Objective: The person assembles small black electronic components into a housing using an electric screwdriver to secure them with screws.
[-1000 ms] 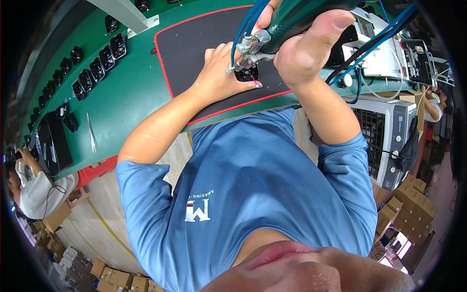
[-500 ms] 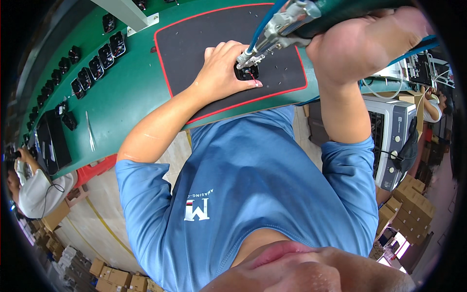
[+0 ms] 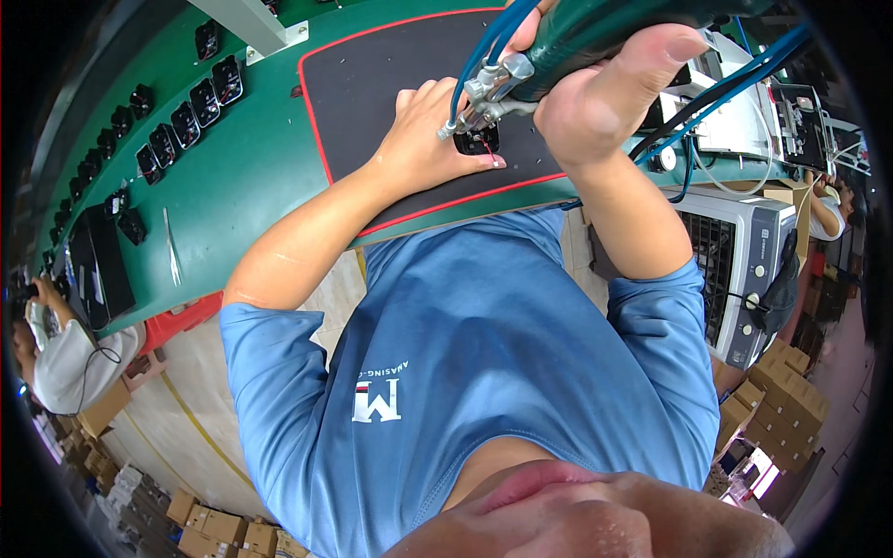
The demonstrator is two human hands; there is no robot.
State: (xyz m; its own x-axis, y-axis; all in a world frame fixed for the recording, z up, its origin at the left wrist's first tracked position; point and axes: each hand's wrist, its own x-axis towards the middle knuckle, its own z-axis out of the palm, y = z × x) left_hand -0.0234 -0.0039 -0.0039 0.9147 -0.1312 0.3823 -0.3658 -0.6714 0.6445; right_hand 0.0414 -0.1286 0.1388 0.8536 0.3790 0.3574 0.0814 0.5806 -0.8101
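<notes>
My right hand (image 3: 595,116) is wrapped round the green body of a pneumatic screwdriver (image 3: 595,42). Its metal front end (image 3: 498,82) points down and to the left, over my left hand. A small black housing (image 3: 487,139) with a red wire lies on the dark mat (image 3: 358,88). My left hand (image 3: 419,135) grips this housing from its left side, thumb along the near edge. The tool's nose covers part of the housing and the fingers, so whether the tip touches a screw cannot be seen.
Rows of similar black housings (image 3: 205,102) line the green table (image 3: 233,177) at the left. Tweezers (image 3: 171,246) and a black tray (image 3: 98,265) lie nearer. Blue hoses (image 3: 735,88) trail right. A grey-white air cooler (image 3: 744,251) stands right. Other people sit at both sides.
My right hand and the screwdriver have shifted left, and more of the green body shows. The tool's nose has moved slightly left. My left hand and the housing have hardly moved.
</notes>
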